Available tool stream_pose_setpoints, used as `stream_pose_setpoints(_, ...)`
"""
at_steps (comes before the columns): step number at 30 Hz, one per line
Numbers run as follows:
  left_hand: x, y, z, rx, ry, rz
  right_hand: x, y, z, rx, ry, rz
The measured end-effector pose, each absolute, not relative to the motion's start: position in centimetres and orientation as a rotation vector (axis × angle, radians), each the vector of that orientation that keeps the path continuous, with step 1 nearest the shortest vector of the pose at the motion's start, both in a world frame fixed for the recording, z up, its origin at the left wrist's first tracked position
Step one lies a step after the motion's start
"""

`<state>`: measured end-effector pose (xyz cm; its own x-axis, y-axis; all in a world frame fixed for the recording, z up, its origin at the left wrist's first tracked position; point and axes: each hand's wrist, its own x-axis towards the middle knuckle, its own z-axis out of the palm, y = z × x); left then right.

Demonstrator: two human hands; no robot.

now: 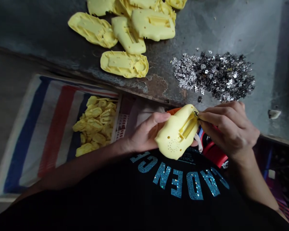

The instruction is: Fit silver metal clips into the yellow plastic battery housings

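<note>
The left hand (143, 133) cradles a yellow plastic shell (177, 134) while the right hand (228, 128) pinches a tiny dark metal clip (196, 114) at its slot; a fumbled pinch could drop the clip or scratch the shell, near the loose metal pieces (213, 77) on the tabletop (231, 29)

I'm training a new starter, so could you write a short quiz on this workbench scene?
1. What does the left hand hold?
2. True or false: the right hand touches the pile of small silver and dark pieces.
3. Which colours make up the striped sheet at the left of the view?

Key:
1. A yellow plastic shell.
2. False: its fingers pinch at the shell, and the pile lies apart from them.
3. Red, white and blue.
</note>
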<state>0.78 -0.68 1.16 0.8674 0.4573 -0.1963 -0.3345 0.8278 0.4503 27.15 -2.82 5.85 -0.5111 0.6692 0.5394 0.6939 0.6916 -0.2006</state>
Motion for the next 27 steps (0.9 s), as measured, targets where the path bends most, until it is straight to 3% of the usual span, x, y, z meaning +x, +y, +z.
stream_pose_setpoints(22, 1.6, -1.4, 1.5, 0.453, 0.312, 0.507, 26.7, -5.5, 3.9, -1.142, -2.221, -0.258)
stream_pose_setpoints(27, 1.6, -2.0, 0.9, 0.48, 0.325, 0.556, 26.7, -5.3, 4.1, -1.235, -2.097, -0.001)
